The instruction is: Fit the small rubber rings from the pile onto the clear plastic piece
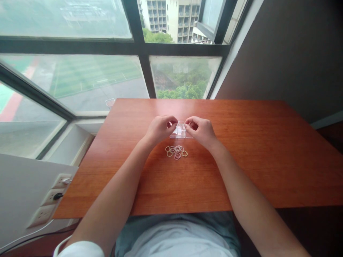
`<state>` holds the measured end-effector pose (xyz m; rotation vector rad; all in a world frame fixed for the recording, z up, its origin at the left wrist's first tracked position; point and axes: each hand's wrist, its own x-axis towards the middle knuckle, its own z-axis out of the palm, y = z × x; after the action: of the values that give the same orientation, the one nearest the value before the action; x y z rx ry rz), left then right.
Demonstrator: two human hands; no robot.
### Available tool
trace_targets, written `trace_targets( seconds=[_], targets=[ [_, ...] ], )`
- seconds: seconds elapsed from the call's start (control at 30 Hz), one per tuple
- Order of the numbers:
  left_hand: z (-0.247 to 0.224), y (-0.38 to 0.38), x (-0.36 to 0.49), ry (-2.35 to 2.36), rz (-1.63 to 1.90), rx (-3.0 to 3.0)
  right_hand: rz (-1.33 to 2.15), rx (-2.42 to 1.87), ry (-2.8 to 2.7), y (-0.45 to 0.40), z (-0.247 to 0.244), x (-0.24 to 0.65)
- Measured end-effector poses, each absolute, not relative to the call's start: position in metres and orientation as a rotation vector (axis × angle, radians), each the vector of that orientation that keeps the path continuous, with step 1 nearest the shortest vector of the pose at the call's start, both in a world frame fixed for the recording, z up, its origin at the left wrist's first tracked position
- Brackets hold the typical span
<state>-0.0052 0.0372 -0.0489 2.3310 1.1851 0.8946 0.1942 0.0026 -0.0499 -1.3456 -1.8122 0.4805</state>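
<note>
A small clear plastic box (179, 134) with divided compartments lies on the wooden table, between my two hands. My left hand (161, 128) is closed in a pinch at the box's left far edge, thumb against forefinger. At the right far edge my right hand (201, 130) pinches in the same way, and its fingers cover part of the box. Whether the fingertips grip the lid or the body is too small to tell. Just nearer to me, several thin rings (177, 156), white, yellowish and pink, lie flat in a loose, overlapping cluster.
The reddish-brown table (257, 150) extends far to the right, with its front edge close to my body. Behind it and to the left stand dark-framed windows (146, 50). Wall sockets (53, 196) with plugs and cables sit beyond the left edge. A grey wall (281, 53) rises at right.
</note>
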Motion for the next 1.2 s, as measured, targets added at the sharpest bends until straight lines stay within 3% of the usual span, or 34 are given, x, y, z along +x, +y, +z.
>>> trace_targets(
  seconds=[0.93,1.2],
  targets=[
    [-0.046,0.035,-0.006,1.187,0.862,2.337,0.504,-1.405,-1.884,0.003,-0.049,0.196],
    [-0.046,0.039,-0.011,1.255,0.860,2.338,0.609,-1.521,-2.320,-0.007,-0.046,0.194]
  ],
)
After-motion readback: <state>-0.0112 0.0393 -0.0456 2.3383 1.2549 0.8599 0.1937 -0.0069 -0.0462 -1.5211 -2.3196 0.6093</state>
